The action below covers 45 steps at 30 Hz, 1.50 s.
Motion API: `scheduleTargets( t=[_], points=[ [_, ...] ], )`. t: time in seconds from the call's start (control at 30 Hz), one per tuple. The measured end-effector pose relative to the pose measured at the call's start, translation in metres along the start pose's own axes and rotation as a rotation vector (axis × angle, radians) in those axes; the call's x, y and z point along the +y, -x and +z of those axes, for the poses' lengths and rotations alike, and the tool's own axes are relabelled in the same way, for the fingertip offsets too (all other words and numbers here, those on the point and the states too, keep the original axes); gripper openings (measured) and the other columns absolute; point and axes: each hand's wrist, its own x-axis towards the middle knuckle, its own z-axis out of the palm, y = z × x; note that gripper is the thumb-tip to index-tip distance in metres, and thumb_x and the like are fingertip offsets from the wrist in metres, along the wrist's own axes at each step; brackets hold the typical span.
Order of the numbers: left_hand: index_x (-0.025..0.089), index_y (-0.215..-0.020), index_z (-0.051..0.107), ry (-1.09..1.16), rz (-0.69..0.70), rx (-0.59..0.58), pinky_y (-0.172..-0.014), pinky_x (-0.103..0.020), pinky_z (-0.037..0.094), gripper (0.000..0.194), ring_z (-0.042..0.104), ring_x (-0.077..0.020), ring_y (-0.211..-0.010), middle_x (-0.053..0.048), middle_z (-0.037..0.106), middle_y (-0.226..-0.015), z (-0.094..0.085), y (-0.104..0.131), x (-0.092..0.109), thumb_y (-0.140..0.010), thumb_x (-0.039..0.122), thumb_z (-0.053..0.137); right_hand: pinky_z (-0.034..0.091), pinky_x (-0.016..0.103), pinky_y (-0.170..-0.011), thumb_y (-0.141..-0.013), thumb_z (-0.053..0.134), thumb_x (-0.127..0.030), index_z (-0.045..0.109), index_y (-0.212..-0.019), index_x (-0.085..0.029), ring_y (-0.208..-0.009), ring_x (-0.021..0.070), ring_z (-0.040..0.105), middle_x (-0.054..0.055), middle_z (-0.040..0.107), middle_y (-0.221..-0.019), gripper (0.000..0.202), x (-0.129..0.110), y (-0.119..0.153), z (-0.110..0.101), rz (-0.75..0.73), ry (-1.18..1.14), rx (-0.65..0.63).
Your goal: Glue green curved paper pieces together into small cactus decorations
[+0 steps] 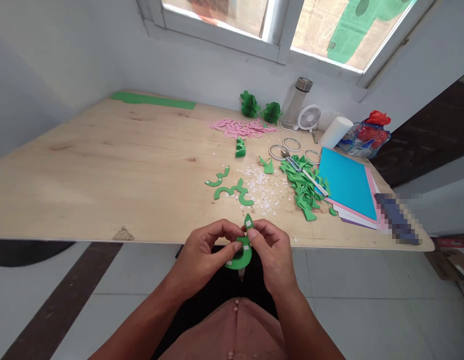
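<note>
Just off the table's front edge, my left hand [208, 250] pinches a curved green paper cutout [244, 259] between thumb and fingers. My right hand [271, 250] is closed on the upper part of the same cutout, near its pointed tip. Small white squares are stuck on the green paper. On the table beyond my hands lie two similar wavy green cutouts [218, 177], also with white squares. White paper bits [264, 187] are scattered to their right. My fingertips partly hide the held cutout.
A pile of green scraps [305, 187] has scissors [292, 160] on it, beside tape rolls [292, 144]. Coloured sheets [348, 185] lie at right. Pink cutouts [241, 128], green paper shapes [249, 105], a bottle [297, 102] and a small fan [309, 117] are at the back.
</note>
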Motion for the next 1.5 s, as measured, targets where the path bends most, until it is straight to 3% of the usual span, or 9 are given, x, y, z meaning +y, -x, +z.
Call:
scheduleTargets(
  t=[0.23, 0.4, 0.5, 0.7, 1.13, 1.5],
  points=[
    [0.020, -0.087, 0.065, -0.118, 0.051, 0.020, -0.071, -0.028, 0.050, 0.010, 0.061, -0.0179, -0.080, -0.003, 0.067, -0.083, -0.001, 0.004, 0.006, -0.081, 0.026, 0.062, 0.046, 0.027, -0.065, -0.080, 0.061, -0.027, 0.068, -0.076, -0.017, -0.069, 0.0156, 0.058, 0.002, 0.065, -0.072, 0.013, -0.001, 0.002, 0.001, -0.054, 0.084, 0.021],
    [0.022, -0.092, 0.067, -0.394, 0.370, 0.240, -0.077, -0.030, 0.049, 0.012, 0.062, -0.0189, -0.088, -0.004, 0.068, -0.090, 0.003, 0.008, 0.014, -0.083, 0.019, 0.060, 0.045, 0.026, -0.063, -0.080, 0.060, -0.026, 0.067, -0.074, -0.017, -0.069, 0.0157, 0.058, 0.002, 0.064, -0.072, 0.013, -0.003, 0.003, 0.002, -0.095, 0.209, 0.051],
    [0.021, -0.091, 0.068, -0.564, 0.574, 0.302, -0.077, -0.032, 0.048, 0.015, 0.062, -0.0185, -0.083, -0.004, 0.069, -0.085, 0.006, 0.005, 0.015, -0.082, 0.012, 0.060, 0.045, 0.026, -0.064, -0.080, 0.058, -0.023, 0.067, -0.074, -0.017, -0.071, 0.0163, 0.059, 0.002, 0.065, -0.074, 0.012, -0.003, 0.004, 0.003, -0.152, 0.276, 0.063],
    [0.018, -0.088, 0.067, -0.763, 0.715, 0.340, -0.081, -0.037, 0.047, 0.014, 0.062, -0.0207, -0.080, -0.005, 0.072, -0.079, 0.010, -0.002, 0.014, -0.080, 0.009, 0.061, 0.045, 0.029, -0.069, -0.080, 0.057, -0.019, 0.064, -0.072, -0.019, -0.072, 0.0174, 0.059, 0.002, 0.065, -0.074, 0.011, -0.003, 0.006, 0.003, -0.305, 0.410, 0.104],
    [0.021, -0.080, 0.067, -0.715, 0.529, 0.235, -0.075, -0.035, 0.045, 0.014, 0.062, -0.0194, -0.073, -0.003, 0.070, -0.073, 0.005, 0.000, 0.023, -0.085, 0.020, 0.055, 0.041, 0.033, -0.071, -0.083, 0.056, -0.017, 0.062, -0.074, -0.021, -0.073, 0.0196, 0.058, 0.004, 0.068, -0.076, 0.012, 0.000, 0.009, 0.001, -0.457, 0.588, 0.087],
    [0.023, -0.076, 0.071, -0.398, 0.168, 0.216, -0.070, -0.028, 0.050, 0.011, 0.065, -0.0179, -0.070, -0.001, 0.072, -0.077, 0.003, -0.005, 0.026, -0.078, 0.027, 0.061, 0.046, 0.029, -0.069, -0.080, 0.059, -0.021, 0.066, -0.072, -0.020, -0.075, 0.0182, 0.062, 0.003, 0.068, -0.076, 0.011, -0.003, 0.006, 0.000, -0.233, 0.379, 0.042]
  ],
)
